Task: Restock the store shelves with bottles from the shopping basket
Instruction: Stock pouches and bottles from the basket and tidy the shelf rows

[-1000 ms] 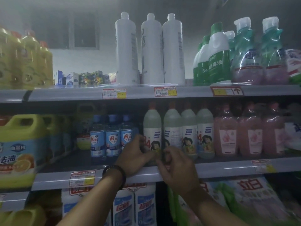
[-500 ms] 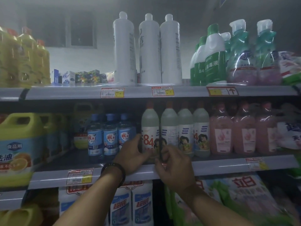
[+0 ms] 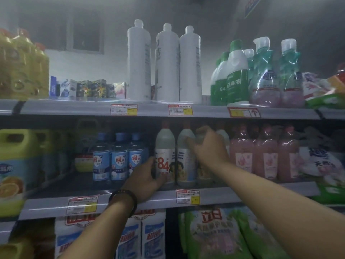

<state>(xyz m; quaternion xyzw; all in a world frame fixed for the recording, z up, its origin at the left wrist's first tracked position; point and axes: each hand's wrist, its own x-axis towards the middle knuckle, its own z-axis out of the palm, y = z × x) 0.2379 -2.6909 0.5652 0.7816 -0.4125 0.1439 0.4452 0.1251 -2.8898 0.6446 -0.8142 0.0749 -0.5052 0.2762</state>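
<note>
Setting: hazy head-height view of a store aisle, with a middle shelf [image 3: 242, 195] packed with cleaning products.
Task bottles: a row of pale grey-green bottles with reddish caps, upright at the front edge of the middle shelf, between the blue bottles [image 3: 117, 161] and the pink bottles [image 3: 265, 157].
Left hand [image 3: 147, 176]: low on the "84" bottle [image 3: 165, 146], the leftmost of the row. Thumb against its left side, fingers curled round the lower front near the base.
Right hand [image 3: 209, 146]: higher up, over the shoulder of the third bottle [image 3: 202, 173]. Fingers curled round the narrowing top, blurred, so the exact pinch cannot be told.
Shopping basket: not in view.
Likely feel: full, so fairly heavy for the size. Stiff plastic walls with a little give, and a glossy label that is probably slick under the fingers.
Best hold: round the straight labelled body for carrying, at the shoulder below the cap for nudging or turning. Not by the cap alone.
Risk: neighbours touching side by side, so a sideways push could probably topple one off the front edge.
</note>
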